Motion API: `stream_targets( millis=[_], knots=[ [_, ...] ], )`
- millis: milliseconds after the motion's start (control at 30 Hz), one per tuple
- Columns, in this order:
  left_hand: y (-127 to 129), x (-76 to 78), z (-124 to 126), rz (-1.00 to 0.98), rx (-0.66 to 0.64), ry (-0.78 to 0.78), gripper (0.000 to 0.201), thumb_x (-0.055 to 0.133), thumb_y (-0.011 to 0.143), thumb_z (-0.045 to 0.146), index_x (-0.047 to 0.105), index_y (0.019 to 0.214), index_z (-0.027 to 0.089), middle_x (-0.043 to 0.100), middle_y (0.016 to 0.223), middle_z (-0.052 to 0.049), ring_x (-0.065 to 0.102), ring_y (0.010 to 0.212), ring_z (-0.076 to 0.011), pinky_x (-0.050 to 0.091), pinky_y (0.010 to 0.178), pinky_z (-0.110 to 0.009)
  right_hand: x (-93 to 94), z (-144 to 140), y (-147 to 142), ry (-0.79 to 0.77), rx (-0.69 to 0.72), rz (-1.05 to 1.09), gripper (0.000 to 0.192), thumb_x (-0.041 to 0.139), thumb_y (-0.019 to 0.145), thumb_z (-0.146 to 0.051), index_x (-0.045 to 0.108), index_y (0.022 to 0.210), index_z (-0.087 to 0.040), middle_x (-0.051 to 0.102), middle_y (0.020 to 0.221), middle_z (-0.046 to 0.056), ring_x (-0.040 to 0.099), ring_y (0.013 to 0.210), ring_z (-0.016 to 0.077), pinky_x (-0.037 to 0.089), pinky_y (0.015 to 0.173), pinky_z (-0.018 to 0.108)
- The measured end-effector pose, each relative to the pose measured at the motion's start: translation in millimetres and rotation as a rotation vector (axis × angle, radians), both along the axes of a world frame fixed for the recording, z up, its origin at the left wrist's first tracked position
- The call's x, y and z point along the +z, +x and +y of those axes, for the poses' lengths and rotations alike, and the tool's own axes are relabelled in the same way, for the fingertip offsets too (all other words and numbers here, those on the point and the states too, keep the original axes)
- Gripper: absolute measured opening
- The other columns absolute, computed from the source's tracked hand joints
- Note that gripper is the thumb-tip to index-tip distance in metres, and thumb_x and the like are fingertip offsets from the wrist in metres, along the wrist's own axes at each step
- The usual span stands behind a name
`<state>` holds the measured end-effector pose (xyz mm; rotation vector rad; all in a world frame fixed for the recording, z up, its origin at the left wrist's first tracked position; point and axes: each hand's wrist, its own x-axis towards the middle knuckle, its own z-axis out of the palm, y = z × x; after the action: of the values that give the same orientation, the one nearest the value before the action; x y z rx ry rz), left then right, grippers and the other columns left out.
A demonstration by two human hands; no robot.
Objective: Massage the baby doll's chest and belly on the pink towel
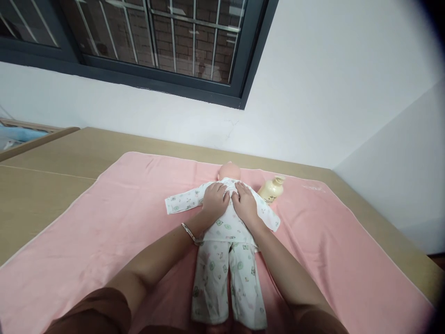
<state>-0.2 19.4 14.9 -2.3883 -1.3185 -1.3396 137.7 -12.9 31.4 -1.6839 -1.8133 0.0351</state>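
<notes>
A baby doll (229,171) lies stretched out on a pink blanket (139,232), its head toward the wall. It wears a white printed top (227,227) and matching trousers (212,283), with the sleeves spread to both sides. On the left of the doll's upper body rests my left hand (214,199), flat with its fingers extended. My right hand (245,202) lies flat on the right side, mirroring it, the thumbs close together over the middle. Neither hand grips anything. Just right of my right hand is a cream pump bottle (273,189) on the blanket.
The blanket covers much of a wooden tabletop (104,139). Behind it rises a white wall (295,93) with a dark-framed window (222,88) and bars outside. A wooden-edged compartment with blue cloth (24,134) is at far left.
</notes>
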Motion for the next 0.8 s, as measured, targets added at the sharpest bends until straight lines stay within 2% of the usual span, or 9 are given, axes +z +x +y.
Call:
stream_targets(
  millis=[167,367,500,600,667,800],
  knots=[
    [0.1,4.9,-2.9,0.044,-0.006,-0.018,0.019,0.049,0.09,0.023,0.067,0.092,0.017,0.069,0.095,-0.01,0.062,0.095,-0.0252,0.052,0.086,-0.041,-3.8,7.0,4.3,-0.025,0.031,0.023,0.049,0.042,0.091,-0.023,0.054,0.135,-0.008,0.05,0.143,0.015,0.04,0.137,0.028,0.026,0.117,0.047],
    [0.2,-1.8,1.8,0.042,0.036,-0.112,0.034,0.048,0.089,0.025,0.06,0.12,0.015,0.063,0.126,-0.014,0.055,0.12,-0.0289,0.043,0.105,-0.047,-0.3,3.6,-0.1,0.021,0.036,0.007,0.041,0.046,0.09,-0.021,0.062,0.126,-0.012,0.059,0.134,0.011,0.05,0.13,0.0245,0.031,0.115,0.041],
    [0.0,-5.7,6.5,0.082,0.019,-0.18,0.043,0.046,0.09,0.027,0.054,0.129,0.012,0.055,0.137,-0.016,0.047,0.13,-0.0305,0.036,0.111,-0.051,4.3,-3.9,-8.6,0.035,-0.041,-0.044,0.032,0.047,0.091,-0.021,0.067,0.115,-0.019,0.065,0.126,0.008,0.056,0.123,0.0228,0.044,0.101,0.034],
    [-0.9,-6.2,8.8,0.073,-0.004,-0.185,0.042,0.046,0.089,0.027,0.055,0.129,0.015,0.055,0.138,-0.015,0.047,0.13,-0.0297,0.035,0.111,-0.052,7.1,-8.7,-15.7,0.011,-0.107,-0.116,0.027,0.045,0.093,-0.021,0.07,0.104,-0.02,0.069,0.119,0.008,0.062,0.114,0.023,0.048,0.088,0.03],
    [-1.6,-6.4,10.0,0.056,-0.014,-0.17,0.04,0.048,0.089,0.027,0.057,0.126,0.016,0.058,0.135,-0.014,0.049,0.128,-0.0291,0.037,0.11,-0.051,7.5,-10.1,-19.0,0.0,-0.126,-0.157,0.027,0.044,0.094,-0.022,0.07,0.1,-0.02,0.07,0.116,0.009,0.064,0.11,0.0229,0.047,0.085,0.029],
    [-2.2,-7.5,10.7,-0.001,-0.029,-0.108,0.033,0.052,0.087,0.025,0.064,0.116,0.016,0.065,0.123,-0.012,0.056,0.119,-0.028,0.042,0.106,-0.048,4.7,-9.2,-19.1,0.011,-0.126,-0.165,0.03,0.042,0.096,-0.024,0.068,0.111,-0.019,0.067,0.122,0.01,0.061,0.115,0.0237,0.047,0.09,0.031]
  ],
)
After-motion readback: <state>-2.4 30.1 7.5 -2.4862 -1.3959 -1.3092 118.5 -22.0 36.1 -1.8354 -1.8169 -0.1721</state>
